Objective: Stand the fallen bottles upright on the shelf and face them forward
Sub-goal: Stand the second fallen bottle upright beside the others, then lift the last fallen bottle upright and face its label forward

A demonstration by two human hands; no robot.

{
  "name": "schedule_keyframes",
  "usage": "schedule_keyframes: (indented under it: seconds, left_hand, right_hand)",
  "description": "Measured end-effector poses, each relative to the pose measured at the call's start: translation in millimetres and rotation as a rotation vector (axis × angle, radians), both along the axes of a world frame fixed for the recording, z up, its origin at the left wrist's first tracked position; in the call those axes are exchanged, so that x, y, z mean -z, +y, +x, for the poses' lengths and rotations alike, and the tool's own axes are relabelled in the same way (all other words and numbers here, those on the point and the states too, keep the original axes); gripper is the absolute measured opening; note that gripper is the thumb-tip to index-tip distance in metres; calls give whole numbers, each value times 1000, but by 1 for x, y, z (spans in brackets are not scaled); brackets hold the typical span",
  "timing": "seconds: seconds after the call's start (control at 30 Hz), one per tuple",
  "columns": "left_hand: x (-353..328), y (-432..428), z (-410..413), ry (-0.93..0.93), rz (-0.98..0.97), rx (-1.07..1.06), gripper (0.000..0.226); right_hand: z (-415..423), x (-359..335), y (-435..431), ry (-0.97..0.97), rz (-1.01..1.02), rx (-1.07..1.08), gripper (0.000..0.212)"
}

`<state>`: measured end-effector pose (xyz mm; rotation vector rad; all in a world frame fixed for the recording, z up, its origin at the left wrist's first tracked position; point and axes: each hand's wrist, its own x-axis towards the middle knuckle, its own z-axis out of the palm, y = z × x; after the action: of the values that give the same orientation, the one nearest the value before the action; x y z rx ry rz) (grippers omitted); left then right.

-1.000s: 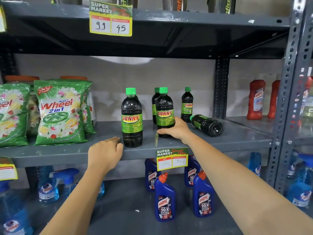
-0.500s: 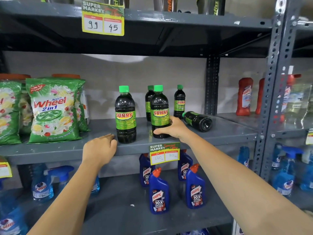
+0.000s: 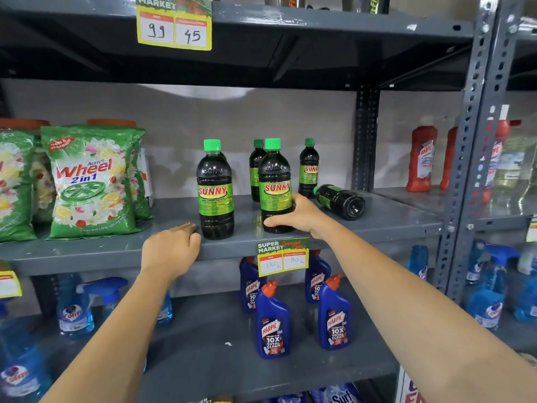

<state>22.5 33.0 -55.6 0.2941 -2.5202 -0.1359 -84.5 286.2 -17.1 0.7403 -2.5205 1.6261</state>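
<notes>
1. We see a grey shelf with four green-capped SUNNY bottles standing and one fallen bottle still lying at three o'clock.
2. Our right hand is wrapped around the front bottle, label forward; our left hand rests flat, holding nothing, at nine o'clock.
3. Readable: Wheel 2in1, Harpic 10X Total Clean, tag 160/80.

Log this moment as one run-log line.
right hand grips upright front Sunny bottle | left hand on shelf edge | fallen bottle not yet stood
</notes>
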Motion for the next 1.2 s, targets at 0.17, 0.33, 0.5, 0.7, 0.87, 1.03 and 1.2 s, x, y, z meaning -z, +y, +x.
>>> schedule_keyframes:
  seconds: [0.17, 0.33, 0.5, 0.7, 0.87, 1.03, 1.2]
  left_hand:
    - [0, 2, 2, -8, -2, -9, 45]
    - [2, 0, 0, 9, -4, -19, 43]
    - [5, 3, -2, 52, -6, -51, 47]
    - [3, 64, 16, 662, 201, -25, 39]
    - [-8, 194, -1, 554, 3, 402, 33]
    - [12, 249, -48, 216, -198, 361, 51]
    - [31, 251, -67, 99, -271, 230, 62]
  right_hand:
    - [-2, 1, 7, 56, -34, 59, 135]
    - [-13, -27, 48, 361, -249, 449, 61]
    - [-51, -46, 99, 340, 286, 725, 45]
    - [-63, -37, 110, 37, 396, 547, 74]
    - [-64, -41, 107, 11, 468, 490, 68]
    - [-62, -51, 105, -106, 470, 436, 78]
    - [-61, -48, 103, -194, 413, 412, 87]
